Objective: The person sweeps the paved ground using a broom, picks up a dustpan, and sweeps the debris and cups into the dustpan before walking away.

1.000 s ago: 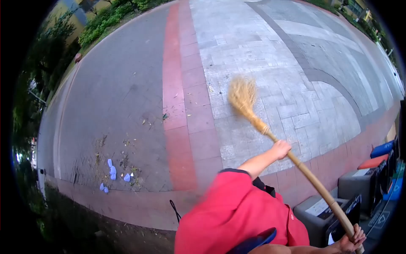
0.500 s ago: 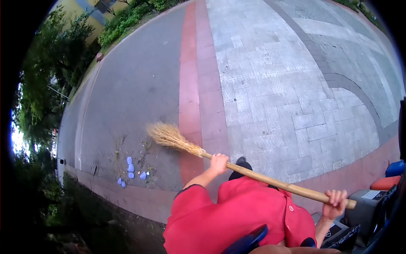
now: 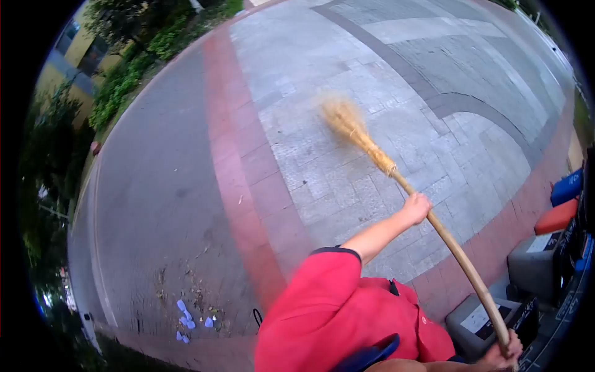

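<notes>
A straw broom (image 3: 462, 254) with a long wooden handle reaches diagonally across the view. My left hand (image 3: 418, 208) is wrapped round the handle a little below the binding. At the handle's far end, low on the right, my right hand (image 3: 503, 354) grips it, partly cut off by the dark border. The motion-blurred bristles (image 3: 344, 119) are over the pale stone paving (image 3: 297, 124); whether they touch it I cannot tell. Far from the bristles, at lower left, several purple-blue pieces (image 3: 181, 306) lie among dry plant litter (image 3: 199, 296) on the grey pavement.
Grey bins (image 3: 538, 266) stand close by my right side, with a red-orange lid (image 3: 556, 217) and a blue one (image 3: 566, 188) behind. A reddish strip (image 3: 226, 142) divides the grey pavement from the stone paving. Bushes (image 3: 121, 93) line the far left edge.
The broom's bristles have swung from the grey pavement on the left, rightward and outward over the stone paving. My left hand moved right and up; my right hand dropped lower. The view has shifted too.
</notes>
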### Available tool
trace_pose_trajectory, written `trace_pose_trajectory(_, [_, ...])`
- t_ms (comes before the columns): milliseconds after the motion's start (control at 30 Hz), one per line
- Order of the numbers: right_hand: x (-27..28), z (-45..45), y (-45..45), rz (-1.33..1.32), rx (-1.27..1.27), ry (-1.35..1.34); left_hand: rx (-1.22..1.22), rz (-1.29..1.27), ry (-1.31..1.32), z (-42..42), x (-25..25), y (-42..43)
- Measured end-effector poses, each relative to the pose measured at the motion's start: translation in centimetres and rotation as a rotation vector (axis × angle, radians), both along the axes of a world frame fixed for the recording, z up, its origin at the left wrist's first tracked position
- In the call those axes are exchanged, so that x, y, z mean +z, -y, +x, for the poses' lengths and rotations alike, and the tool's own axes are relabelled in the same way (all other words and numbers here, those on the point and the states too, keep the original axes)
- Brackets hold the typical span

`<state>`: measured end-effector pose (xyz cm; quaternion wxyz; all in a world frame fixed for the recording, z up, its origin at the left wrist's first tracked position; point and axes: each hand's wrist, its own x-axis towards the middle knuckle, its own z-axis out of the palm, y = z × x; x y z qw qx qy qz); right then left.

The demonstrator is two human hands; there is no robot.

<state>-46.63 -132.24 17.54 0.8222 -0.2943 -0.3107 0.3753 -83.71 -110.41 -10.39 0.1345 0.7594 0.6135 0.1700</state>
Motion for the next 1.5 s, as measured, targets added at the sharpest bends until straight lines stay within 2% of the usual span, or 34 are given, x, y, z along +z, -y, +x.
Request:
trace_pose_trajectory(100, [-3.1,-9.3,-0.6,-0.070,-0.088,0.055,0.006,-0.074,0.030,-2.5,-3.4,-4.7])
trace_pose_trajectory(167, [-4.6,-10.1,-1.6,0.015,-0.027,-0.108,0.004,-0.116,0.071,-4.0,-4.0,-4.4])
trace_pose_trajectory(200, [-3.9,-10.5,-2.2,-0.039,-0.029,-0.075,0.007,-0.148,0.087,-5.0,-4.5,-3.3])
trace_pose_trajectory(300, [-2.0,-9.3,-4.8,-0.149,0.150,0.018,0.197,0.016,0.227,-6.7,-7.1,2.3])
trace_pose_trajectory(367, [-1.9,-8.8,-7.3,-0.199,0.305,0.057,0.325,0.211,0.263,-10.0,-6.0,8.0])
trace_pose_trajectory(433, [-1.3,-10.8,-9.5,-0.234,0.449,0.108,0.433,0.139,0.328,-13.3,-5.9,13.9])
trace_pose_trajectory(500, [-2.0,-16.9,-12.1,-0.139,0.963,-0.005,0.563,0.034,0.242,-16.6,-6.5,20.1])
trace_pose_trajectory(567, [-4.4,-22.5,-13.2,-0.266,0.983,-0.030,0.739,-0.159,0.170,-19.6,-8.4,26.0])
trace_pose_trajectory(700, [-9.9,-34.3,-12.1,-0.411,1.161,0.042,0.962,-0.365,-0.049,-26.6,-12.2,38.4])
trace_pose_trajectory(767, [-11.3,-39.6,-11.0,-0.391,1.256,0.059,0.901,-0.594,-0.164,-31.1,-11.0,42.4])
trace_pose_trajectory(833, [-11.1,-44.2,-10.6,-0.325,1.391,0.086,0.976,-0.626,-0.168,-34.2,-8.1,44.4])
trace_pose_trajectory(867, [-11.0,-45.5,-11.1,-0.318,1.398,0.055,0.992,-0.668,-0.118,-35.7,-6.9,44.7])
trace_pose_trajectory(967, [-11.1,-47.2,-14.0,-0.285,1.422,-0.054,0.949,-0.478,-0.218,-37.2,-3.9,43.2])
trace_pose_trajectory(1033, [-11.6,-46.0,-17.6,-0.264,1.420,-0.130,0.922,-0.431,-0.080,-38.9,-3.2,39.3])
trace_pose_trajectory(1100, [-10.6,-45.5,-20.4,-0.227,1.319,-0.162,0.858,-0.295,-0.063,-41.2,-4.7,34.3])
trace_pose_trajectory(1133, [-9.7,-45.7,-21.7,-0.171,1.315,-0.183,0.866,-0.170,0.000,-42.6,-4.2,31.4])
trace_pose_trajectory(1233, [-6.6,-48.1,-24.8,-0.038,1.281,-0.174,0.787,-0.054,0.015,-48.8,-2.0,23.2])
trace_pose_trajectory(1367, [-4.7,-58.9,-25.1,0.094,1.042,-0.125,0.856,0.098,-0.035,-58.7,-4.0,15.4])
trace_pose_trajectory(1400, [-4.6,-61.8,-25.2,0.128,1.110,-0.161,0.889,0.126,-0.062,-61.3,-4.6,14.7])
trace_pose_trajectory(1500, [-4.2,-69.8,-27.0,0.161,1.258,-0.124,0.952,-0.030,0.036,-66.9,-5.2,15.7])
